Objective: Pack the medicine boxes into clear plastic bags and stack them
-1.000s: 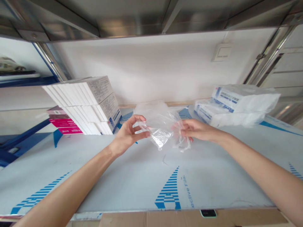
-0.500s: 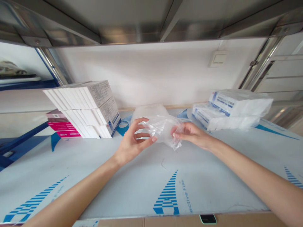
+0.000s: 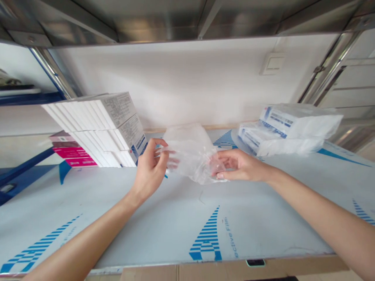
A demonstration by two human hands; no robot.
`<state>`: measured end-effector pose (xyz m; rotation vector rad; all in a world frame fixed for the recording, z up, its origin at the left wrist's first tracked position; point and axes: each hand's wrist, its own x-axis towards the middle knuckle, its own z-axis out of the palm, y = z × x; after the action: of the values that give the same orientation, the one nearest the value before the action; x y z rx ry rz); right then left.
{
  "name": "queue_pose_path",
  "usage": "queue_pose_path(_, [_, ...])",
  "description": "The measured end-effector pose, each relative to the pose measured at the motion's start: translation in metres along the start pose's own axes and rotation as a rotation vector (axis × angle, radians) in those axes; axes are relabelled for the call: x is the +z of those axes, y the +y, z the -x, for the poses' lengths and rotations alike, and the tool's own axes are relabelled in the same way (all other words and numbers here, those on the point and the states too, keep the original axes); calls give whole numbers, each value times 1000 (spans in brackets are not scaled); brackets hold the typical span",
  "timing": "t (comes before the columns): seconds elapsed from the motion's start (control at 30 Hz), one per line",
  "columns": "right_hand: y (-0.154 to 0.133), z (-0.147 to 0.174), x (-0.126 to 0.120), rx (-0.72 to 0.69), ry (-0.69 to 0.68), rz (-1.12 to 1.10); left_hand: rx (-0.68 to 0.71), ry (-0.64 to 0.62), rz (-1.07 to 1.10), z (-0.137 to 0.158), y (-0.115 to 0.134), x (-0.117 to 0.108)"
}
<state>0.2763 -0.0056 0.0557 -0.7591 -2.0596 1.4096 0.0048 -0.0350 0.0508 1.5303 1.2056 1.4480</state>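
Note:
A clear plastic bag (image 3: 190, 152) lies toward the back of the table, its crumpled near end spread between my hands. My left hand (image 3: 154, 166) is at the bag's left edge, thumb and index finger curled around the film. Its other fingers show blurred through the plastic. My right hand (image 3: 238, 166) holds the right side of the near end, fingers showing through the film and thumb low at the edge. Nothing can be made out inside the bag.
White boxes (image 3: 88, 128) stand stacked at left beside pink boxes (image 3: 77, 156). Plastic-wrapped white boxes (image 3: 293, 127) are piled at right. A metal shelf (image 3: 161, 23) hangs overhead. Film with blue print covers the table (image 3: 140, 234); a dark device (image 3: 255, 262) is at its front edge.
My left hand has moved left, drawing the bag's near end wider. My right hand stays at the right side, its fingers farther under the film. The view has shifted slightly.

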Motion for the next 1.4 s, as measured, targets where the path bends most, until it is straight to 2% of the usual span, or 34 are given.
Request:
queue_pose_path(0.1, [1, 3, -17, 16, 98, -26, -20, 71, 23, -7, -2, -5])
queue_pose_path(0.2, [3, 6, -30, -28, 162, -190, -35, 94, 33, -11, -3, -10])
queue_pose_path(0.3, [3, 8, -35, -109, 235, -353, -58, 76, 37, -12, -3, -12])
queue_pose_path(0.4, [1, 8, -37, -124, 309, -418, -102, 86, 88, -14, -3, -13])
queue_pose_path(0.5, [7, 6, -40, -52, 302, -424, -118, 137, 172, -17, -3, -14])
queue_pose_path(0.7, [18, 2, -38, 102, 266, -359, -19, 179, 387, -22, 0, -17])
queue_pose_path(0.8, [15, -1, -33, 105, 371, -220, 21, 141, 485, -22, 3, -20])
queue_pose_path(0.93, [11, -3, -36, -80, 674, -121, 9, 0, 613, -19, 11, -23])
queue_pose_path(1.0, [10, -3, -40, -146, 743, -33, -41, -110, 662, -16, 15, -25])
queue_pose_path(1.07, [8, -2, -39, -137, 672, 4, -91, -213, 697, -12, 17, -25])
queue_pose_path(1.13, [6, 0, -33, -65, 478, -85, -136, -294, 711, -9, 18, -24])
queue_pose_path(1.2, [3, 1, -22, 38, 258, -239, -177, -327, 703, -7, 17, -21])
queue_pose_path(1.27, [-1, 2, -10, 101, 114, -345, -202, -319, 669, -7, 14, -18])
queue_pose_path(1.33, [-4, 1, -3, 99, 114, -367, -203, -279, 611, -9, 11, -15])
queue_pose_path(1.4, [-7, 1, 0, 62, 233, -337, -184, -214, 538, -11, 8, -14])
